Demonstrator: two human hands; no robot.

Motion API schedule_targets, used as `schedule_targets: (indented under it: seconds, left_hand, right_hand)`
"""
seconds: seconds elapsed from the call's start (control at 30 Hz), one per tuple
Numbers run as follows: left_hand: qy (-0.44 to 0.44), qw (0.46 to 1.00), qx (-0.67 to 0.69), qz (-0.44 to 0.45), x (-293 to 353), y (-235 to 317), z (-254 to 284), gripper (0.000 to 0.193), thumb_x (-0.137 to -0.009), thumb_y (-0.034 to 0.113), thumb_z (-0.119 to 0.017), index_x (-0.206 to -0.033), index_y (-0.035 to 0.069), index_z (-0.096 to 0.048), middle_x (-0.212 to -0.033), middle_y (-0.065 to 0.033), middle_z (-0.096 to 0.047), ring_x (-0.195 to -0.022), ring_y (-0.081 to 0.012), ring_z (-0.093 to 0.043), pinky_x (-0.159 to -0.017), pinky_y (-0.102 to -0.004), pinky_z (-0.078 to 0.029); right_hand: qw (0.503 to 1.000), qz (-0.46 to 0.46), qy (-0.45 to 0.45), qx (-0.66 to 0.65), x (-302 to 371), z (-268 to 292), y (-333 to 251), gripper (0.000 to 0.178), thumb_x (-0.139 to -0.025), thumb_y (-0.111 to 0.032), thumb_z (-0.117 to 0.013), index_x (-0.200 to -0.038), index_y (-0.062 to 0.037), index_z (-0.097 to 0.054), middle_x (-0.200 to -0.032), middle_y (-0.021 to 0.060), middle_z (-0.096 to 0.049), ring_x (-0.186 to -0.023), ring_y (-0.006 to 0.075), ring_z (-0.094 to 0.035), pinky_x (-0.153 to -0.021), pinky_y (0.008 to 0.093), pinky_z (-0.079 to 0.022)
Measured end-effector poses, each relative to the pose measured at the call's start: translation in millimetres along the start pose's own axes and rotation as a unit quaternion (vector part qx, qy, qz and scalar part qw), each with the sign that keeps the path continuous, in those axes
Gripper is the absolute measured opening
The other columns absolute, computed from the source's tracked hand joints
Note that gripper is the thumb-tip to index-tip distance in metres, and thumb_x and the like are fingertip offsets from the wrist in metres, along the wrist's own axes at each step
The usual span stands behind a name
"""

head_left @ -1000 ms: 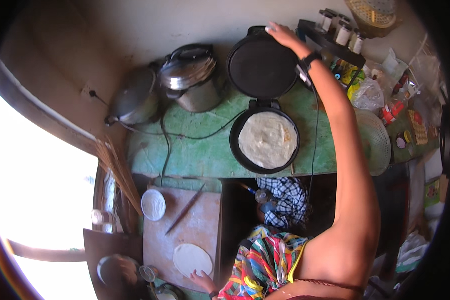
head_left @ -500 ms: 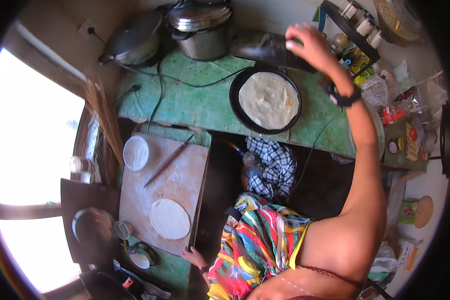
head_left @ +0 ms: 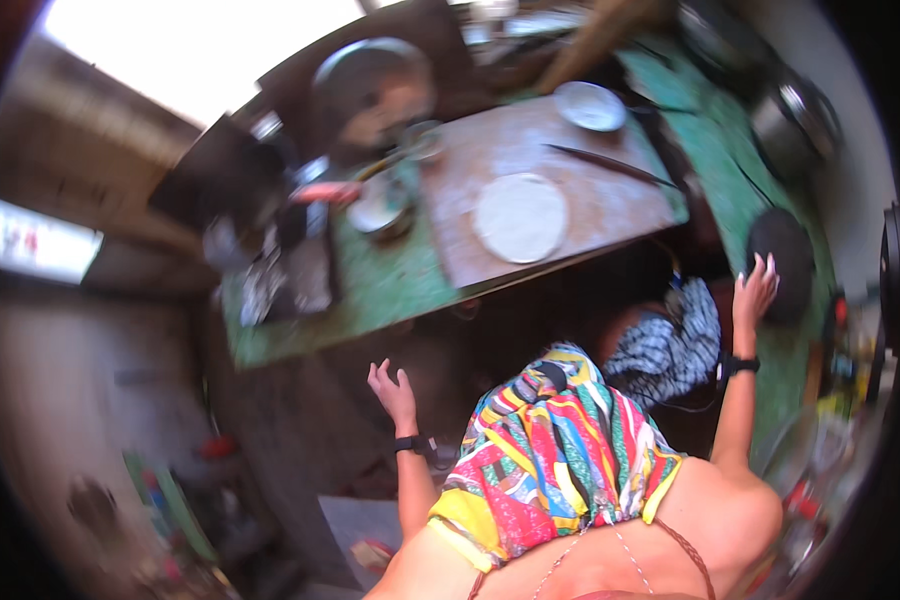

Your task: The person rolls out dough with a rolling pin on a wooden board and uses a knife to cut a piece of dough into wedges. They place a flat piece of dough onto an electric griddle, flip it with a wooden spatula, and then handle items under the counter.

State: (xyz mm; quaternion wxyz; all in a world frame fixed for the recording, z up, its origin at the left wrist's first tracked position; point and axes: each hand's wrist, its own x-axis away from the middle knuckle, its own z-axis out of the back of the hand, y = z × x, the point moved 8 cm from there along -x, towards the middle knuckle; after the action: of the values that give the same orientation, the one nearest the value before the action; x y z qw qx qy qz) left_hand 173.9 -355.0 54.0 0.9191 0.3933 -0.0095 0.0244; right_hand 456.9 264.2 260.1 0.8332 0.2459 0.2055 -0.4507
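My right hand (head_left: 755, 291), fingers stretched out, is at the edge of a dark round lid (head_left: 782, 250) on the green counter at the right. Whether it touches the lid I cannot tell. No pan or flatbread shows there. Away from the counter, below its front edge, my left hand (head_left: 394, 394) hangs in the air with fingers apart and holds nothing. A round of rolled dough (head_left: 521, 218) lies flat on the floured board (head_left: 460, 240). Beside it are a thin dark rolling pin (head_left: 612, 166) and a white bowl of flour (head_left: 590, 107).
A small bowl (head_left: 378, 207) and a glass jar (head_left: 422, 142) stand left of the board. A metal pot (head_left: 792, 128) stands at the far right. A checked cloth (head_left: 660, 345) hangs below the counter. Bottles and bags crowd the right edge.
My view has swung left. My right hand has come down from its raised reach, and a dark lid now hides the flatbread in the pan. My left hand has left the board's edge.
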Motion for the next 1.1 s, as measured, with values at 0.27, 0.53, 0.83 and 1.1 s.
schedule_targets:
  seconds: [0.27,0.53,0.83,1.1]
  left_hand:
    - [0.263,0.958,0.04,0.109,68.1,-150.1,195.0,0.035,-0.081,0.011,-0.056,-0.115,0.003,-0.051,-0.128,-0.0205,-0.038,-0.12,-0.0343,-0.036,-0.099,-0.0411,-0.031]
    - [0.4,0.909,0.052,0.104,108.8,-187.3,311.6,0.036,-0.083,0.015,-0.054,-0.117,0.003,-0.05,-0.127,-0.0189,-0.04,-0.122,-0.0317,-0.036,-0.101,-0.0424,-0.03]
    - [0.384,0.923,0.037,-0.008,-20.6,-206.0,472.3,0.035,-0.083,0.016,-0.055,-0.116,0.004,-0.051,-0.128,-0.0186,-0.04,-0.121,-0.0311,-0.037,-0.101,-0.0402,-0.028]
    - [0.211,0.971,0.012,-0.112,-226.4,-203.4,600.6,0.037,-0.084,0.021,-0.057,-0.117,0.004,-0.051,-0.128,-0.0169,-0.04,-0.121,-0.0282,-0.038,-0.101,-0.0369,-0.03]
  right_hand:
    - [0.859,0.342,-0.182,-0.335,136.0,113.8,-407.8,0.044,-0.072,-0.015,-0.063,-0.113,-0.0092,-0.052,-0.124,0.016,-0.044,-0.116,0.0331,-0.04,-0.101,0.0444,-0.028]
    - [0.553,0.644,-0.269,-0.455,300.8,256.9,-574.2,0.038,-0.074,-0.021,-0.064,-0.109,-0.0098,-0.055,-0.119,0.0167,-0.048,-0.114,0.0337,-0.042,-0.099,0.0464,-0.029]
    - [0.407,0.728,-0.284,-0.473,371.5,318.2,-690.7,0.037,-0.075,-0.02,-0.062,-0.11,-0.0088,-0.055,-0.117,0.0148,-0.05,-0.11,0.0317,-0.045,-0.093,0.0426,-0.035]
    - [0.381,0.755,-0.287,-0.45,393.8,376.3,-834.6,0.035,-0.078,-0.021,-0.06,-0.11,-0.0074,-0.055,-0.103,0.0138,-0.056,-0.098,0.0318,-0.052,-0.084,0.0405,-0.042]
